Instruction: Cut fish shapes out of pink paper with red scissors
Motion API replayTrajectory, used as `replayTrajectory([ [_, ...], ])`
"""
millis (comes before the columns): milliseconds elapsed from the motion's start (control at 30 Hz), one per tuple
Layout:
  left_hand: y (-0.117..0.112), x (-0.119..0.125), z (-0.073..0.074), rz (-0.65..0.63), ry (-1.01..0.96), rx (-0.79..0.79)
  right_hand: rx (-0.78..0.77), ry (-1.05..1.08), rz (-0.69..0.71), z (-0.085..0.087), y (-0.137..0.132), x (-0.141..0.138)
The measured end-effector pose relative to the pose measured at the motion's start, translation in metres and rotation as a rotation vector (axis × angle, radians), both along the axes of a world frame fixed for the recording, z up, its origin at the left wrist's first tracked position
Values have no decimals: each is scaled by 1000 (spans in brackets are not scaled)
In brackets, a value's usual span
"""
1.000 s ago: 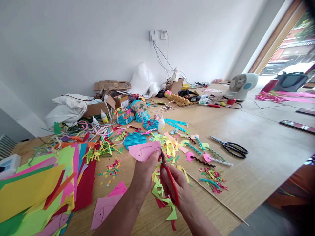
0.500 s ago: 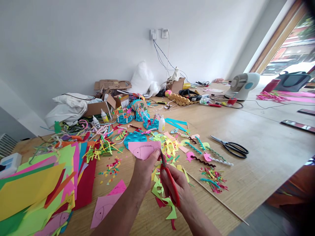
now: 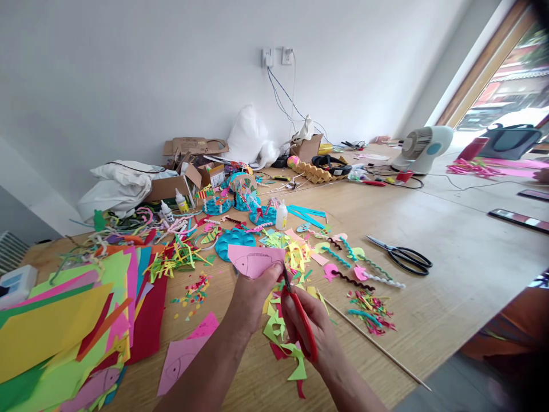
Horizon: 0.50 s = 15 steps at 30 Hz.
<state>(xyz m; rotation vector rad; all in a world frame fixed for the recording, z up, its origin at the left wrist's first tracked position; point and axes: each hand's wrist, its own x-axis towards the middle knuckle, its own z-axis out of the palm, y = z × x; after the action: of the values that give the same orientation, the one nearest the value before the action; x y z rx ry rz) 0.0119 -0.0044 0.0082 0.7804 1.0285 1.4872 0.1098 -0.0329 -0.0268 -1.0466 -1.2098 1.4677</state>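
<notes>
Left hand (image 3: pixel 256 281) pinches the pink paper (image 3: pixel 253 255) above the table (image 3: pixel 360 366); right hand (image 3: pixel 317 320) grips the red scissors (image 3: pixel 303 316) at the paper's right edge. For a clean cut, follow the fish outline (image 3: pixel 252 264), keeping the thumb (image 3: pixel 273 271) clear

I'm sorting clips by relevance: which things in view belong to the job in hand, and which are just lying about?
In the job:
pink paper with a drawn fish, in the left hand
red-handled scissors, in the right hand

Apparently just lying about:
black-handled scissors
wooden stick
white fan
</notes>
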Motion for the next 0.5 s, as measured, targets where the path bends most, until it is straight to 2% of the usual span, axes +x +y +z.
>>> replayTrajectory([
  [500, 3, -10, -3, -151, 56, -1, -47, -13, 24, -1, -2, 5],
])
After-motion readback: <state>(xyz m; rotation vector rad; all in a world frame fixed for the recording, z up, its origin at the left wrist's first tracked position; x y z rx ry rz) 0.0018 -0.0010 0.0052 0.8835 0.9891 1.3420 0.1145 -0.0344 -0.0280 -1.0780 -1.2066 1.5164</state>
